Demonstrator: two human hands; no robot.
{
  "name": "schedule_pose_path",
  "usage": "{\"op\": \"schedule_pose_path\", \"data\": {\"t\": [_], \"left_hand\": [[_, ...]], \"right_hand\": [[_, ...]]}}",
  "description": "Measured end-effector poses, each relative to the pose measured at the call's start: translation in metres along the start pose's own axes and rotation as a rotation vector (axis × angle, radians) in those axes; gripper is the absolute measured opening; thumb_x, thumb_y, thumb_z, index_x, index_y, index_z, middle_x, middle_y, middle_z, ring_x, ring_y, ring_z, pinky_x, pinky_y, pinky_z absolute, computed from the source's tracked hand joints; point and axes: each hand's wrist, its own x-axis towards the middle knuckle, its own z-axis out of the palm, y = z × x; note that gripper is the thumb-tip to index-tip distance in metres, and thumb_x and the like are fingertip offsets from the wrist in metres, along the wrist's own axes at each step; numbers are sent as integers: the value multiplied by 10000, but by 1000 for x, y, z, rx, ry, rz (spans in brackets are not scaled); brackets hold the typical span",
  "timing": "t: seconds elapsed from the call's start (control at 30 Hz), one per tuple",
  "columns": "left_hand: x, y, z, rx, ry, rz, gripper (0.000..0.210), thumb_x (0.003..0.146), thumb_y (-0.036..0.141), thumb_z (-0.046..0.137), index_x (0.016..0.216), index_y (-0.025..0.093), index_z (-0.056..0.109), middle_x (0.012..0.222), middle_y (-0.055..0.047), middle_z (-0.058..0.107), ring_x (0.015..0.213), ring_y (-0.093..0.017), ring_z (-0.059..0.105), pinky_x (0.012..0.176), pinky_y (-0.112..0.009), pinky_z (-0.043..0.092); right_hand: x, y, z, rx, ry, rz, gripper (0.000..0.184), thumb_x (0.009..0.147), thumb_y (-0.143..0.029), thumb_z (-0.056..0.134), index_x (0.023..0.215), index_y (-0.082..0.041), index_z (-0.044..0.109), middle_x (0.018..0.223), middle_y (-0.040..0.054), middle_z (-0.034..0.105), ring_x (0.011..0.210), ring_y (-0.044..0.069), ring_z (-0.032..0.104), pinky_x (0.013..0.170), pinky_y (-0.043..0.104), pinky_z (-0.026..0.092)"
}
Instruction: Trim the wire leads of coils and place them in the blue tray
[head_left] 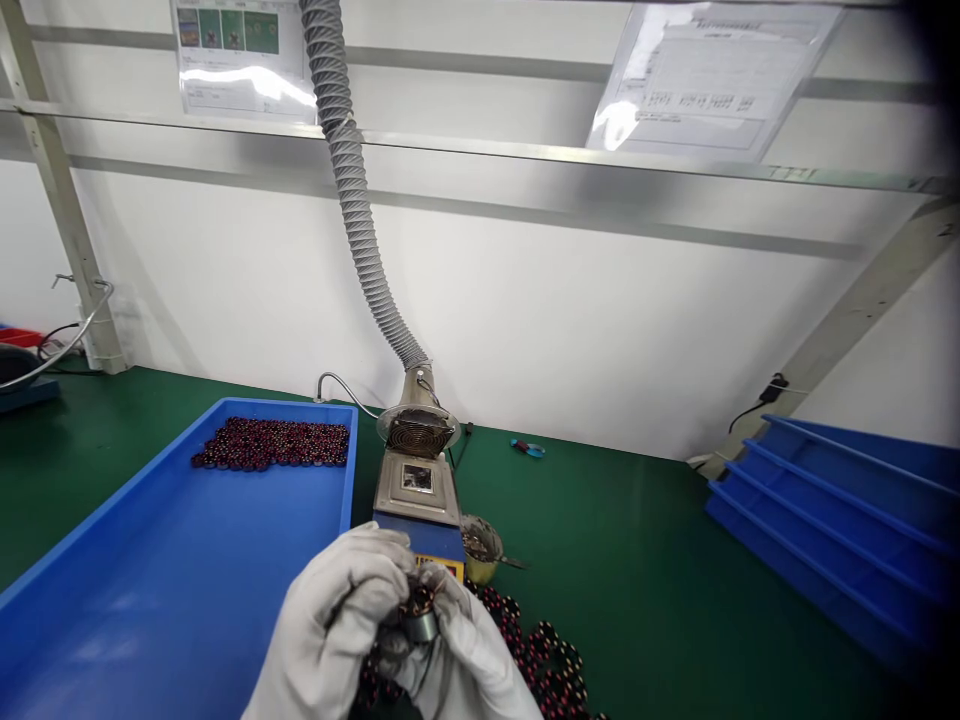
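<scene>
Both my hands wear white gloves with dark smudges at the fingertips. Between them is a small round copper-wound coil (421,606) with a silver metal ring. My left hand (330,625) pinches it from the left, fingers curled. On its other side, my right hand (476,645) grips it with bent fingers, partly hidden. Beneath and to the right of the hands lies a pile of dark red and black wound coils (551,660). Just beyond the hands stands a solder pot (418,495) with a square opening.
A long blue tray (187,580) on the left holds many small coils (281,442) at its far end. A grey exhaust hose (352,190) drops to a hood behind the pot. Nearby are a metal cup (484,560), pliers (527,448) and stacked blue trays (832,540).
</scene>
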Motion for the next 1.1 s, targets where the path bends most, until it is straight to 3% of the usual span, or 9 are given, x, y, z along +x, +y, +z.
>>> {"op": "schedule_pose_path", "data": {"t": [0.07,0.17,0.27,0.4,0.57,0.73,0.87,1.03,1.1], "left_hand": [[-2,2,-3,-55,97,-124,186,906,306,439,856,283,617,971,30,653,999,-174,577,924,-261,424],[1,3,-4,-24,-13,-267,205,807,374,608,990,292,647,1136,-17,624,1074,-208,554,907,-247,453],[2,-3,5,-65,-74,-192,153,769,276,667,918,291,694,1053,-30,670,997,-206,595,877,-259,473],[0,-9,12,-168,46,-68,81,805,251,630,782,285,699,822,19,698,857,-176,622,924,-285,432],[3,1,-2,-145,239,-113,97,807,268,616,791,316,698,913,56,701,920,-146,623,879,-200,453],[11,7,-2,-40,-130,-200,183,704,204,667,859,292,710,976,-7,696,945,-187,618,852,-231,477],[7,3,3,-54,-3,-129,126,745,192,632,719,296,699,751,43,701,805,-154,632,920,-259,430],[5,6,-10,-61,274,-137,148,763,192,595,727,292,699,824,44,714,863,-164,645,856,-236,482],[5,10,-11,17,256,-184,127,736,221,621,781,307,702,926,35,707,918,-177,637,849,-233,495]], "right_hand": [[1,1,0,-6,18,-23,229,519,-303,840,680,-192,721,691,28,712,680,157,646,725,289,512],[4,1,0,-2,18,-36,226,523,-299,834,670,-184,707,684,30,709,659,166,650,711,314,529],[3,4,2,15,-3,-48,238,537,-303,827,686,-178,691,680,30,702,637,167,647,682,317,539],[1,11,4,58,-20,-54,258,502,-246,846,685,-186,675,702,24,701,650,165,648,660,301,541],[8,8,-4,52,-42,1,216,528,-248,828,677,-190,683,699,33,704,616,175,653,620,325,550],[10,7,-1,59,-69,60,256,489,-248,852,689,-194,702,680,21,704,660,160,655,727,314,531],[-2,6,10,146,-75,74,206,558,-233,821,719,-202,695,706,15,704,674,163,645,746,341,520],[-18,-6,16,236,-69,106,155,696,-346,714,802,-236,685,722,-1,704,741,162,654,749,344,527],[-21,-9,19,241,-70,110,215,704,-389,698,840,-223,685,745,15,708,768,175,659,754,359,530]]}}
